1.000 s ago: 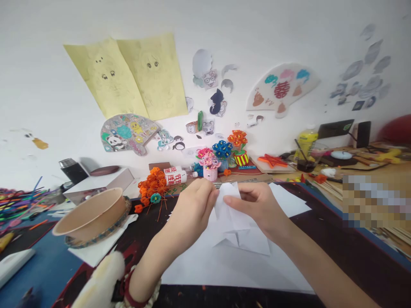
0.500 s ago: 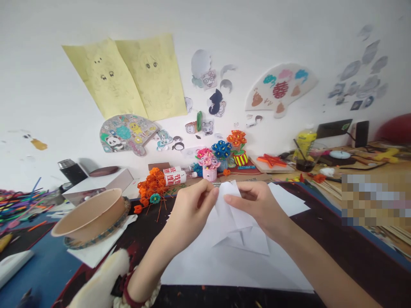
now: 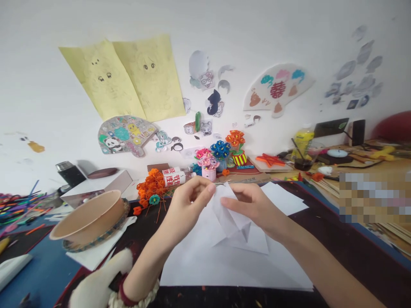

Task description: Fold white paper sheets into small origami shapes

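Observation:
Between my hands is a white folded paper [image 3: 233,218] with creased, pointed flaps, held up over a white sheet [image 3: 199,265]. My left hand [image 3: 194,199] pinches the paper's upper left edge between thumb and fingertips. With the thumb lying on its front face and the fingers behind it, my right hand [image 3: 252,205] grips the upper right part. The lower flaps hang just above or touch the sheet; I cannot tell which. Parts of the paper behind my right fingers are hidden.
A round tan basin [image 3: 86,218] stands at the left. Orange fuzzy flowers [image 3: 152,184] lie behind my left hand. Small flower pots [image 3: 208,173] stand by the wall. A cup of dark drink [image 3: 303,160] is at the back right, with more white paper [image 3: 284,199] nearer.
My left fingers have shifted slightly along the paper's top edge. The paper has tilted a little and its lower flaps now look closer together. The whole view has moved slightly.

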### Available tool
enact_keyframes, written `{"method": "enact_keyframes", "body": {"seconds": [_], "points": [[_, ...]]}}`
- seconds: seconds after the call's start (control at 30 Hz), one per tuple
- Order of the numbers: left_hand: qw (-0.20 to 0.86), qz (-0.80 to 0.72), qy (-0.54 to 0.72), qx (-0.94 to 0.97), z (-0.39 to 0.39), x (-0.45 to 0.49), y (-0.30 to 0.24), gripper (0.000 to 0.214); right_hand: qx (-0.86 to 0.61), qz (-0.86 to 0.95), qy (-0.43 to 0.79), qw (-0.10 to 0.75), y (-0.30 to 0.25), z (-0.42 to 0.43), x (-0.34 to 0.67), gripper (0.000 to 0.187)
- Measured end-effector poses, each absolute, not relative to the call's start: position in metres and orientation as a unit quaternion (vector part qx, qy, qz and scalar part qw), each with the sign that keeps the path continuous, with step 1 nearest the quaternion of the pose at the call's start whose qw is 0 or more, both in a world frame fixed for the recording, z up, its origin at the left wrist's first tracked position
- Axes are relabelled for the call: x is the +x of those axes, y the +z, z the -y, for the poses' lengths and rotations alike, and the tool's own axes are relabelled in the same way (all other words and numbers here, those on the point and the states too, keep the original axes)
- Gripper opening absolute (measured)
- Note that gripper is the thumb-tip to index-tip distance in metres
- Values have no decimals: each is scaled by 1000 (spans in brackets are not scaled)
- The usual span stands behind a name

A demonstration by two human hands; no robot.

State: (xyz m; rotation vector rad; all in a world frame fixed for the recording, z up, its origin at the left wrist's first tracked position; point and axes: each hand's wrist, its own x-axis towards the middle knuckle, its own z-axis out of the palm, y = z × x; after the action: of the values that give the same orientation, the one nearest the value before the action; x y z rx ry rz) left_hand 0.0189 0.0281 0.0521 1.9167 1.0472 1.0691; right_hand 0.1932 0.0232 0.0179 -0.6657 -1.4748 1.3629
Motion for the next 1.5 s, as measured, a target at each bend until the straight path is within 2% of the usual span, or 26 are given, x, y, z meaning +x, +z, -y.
{"method": "enact_keyframes", "body": {"seconds": [0.13,0.27,0.33,0.43,0.53,0.63,0.77,0.9,1.0,1.13,1.23,1.5], "points": [[400,-395,416,715,-26,21,53,19,-265,603,576,483,18,-26,197,33],[418,-408,488,649,-25,20,57,16,-174,539,614,550,14,-37,207,70],[438,-398,517,619,-24,20,59,17,-150,504,626,575,11,-42,210,75],[491,-373,539,574,-20,25,57,19,-174,530,611,562,8,-43,205,65],[541,-363,525,548,-15,35,49,22,-222,552,581,555,5,-37,191,46],[539,-369,506,563,-14,41,43,23,-269,539,550,579,4,-32,182,31],[436,-389,452,674,-17,35,45,12,-302,503,536,607,7,-35,190,28],[170,-381,473,776,-19,21,56,21,-257,488,588,592,12,-38,201,27],[50,-319,433,842,-17,16,60,27,-233,501,611,567,16,-35,201,28],[6,-237,400,885,-15,17,59,21,-211,526,650,507,17,-30,198,24],[-5,-234,400,886,-16,15,57,18,-214,531,661,485,16,-28,197,22],[-15,-216,407,888,-17,14,58,14,-209,524,682,466,13,-29,198,24]]}}
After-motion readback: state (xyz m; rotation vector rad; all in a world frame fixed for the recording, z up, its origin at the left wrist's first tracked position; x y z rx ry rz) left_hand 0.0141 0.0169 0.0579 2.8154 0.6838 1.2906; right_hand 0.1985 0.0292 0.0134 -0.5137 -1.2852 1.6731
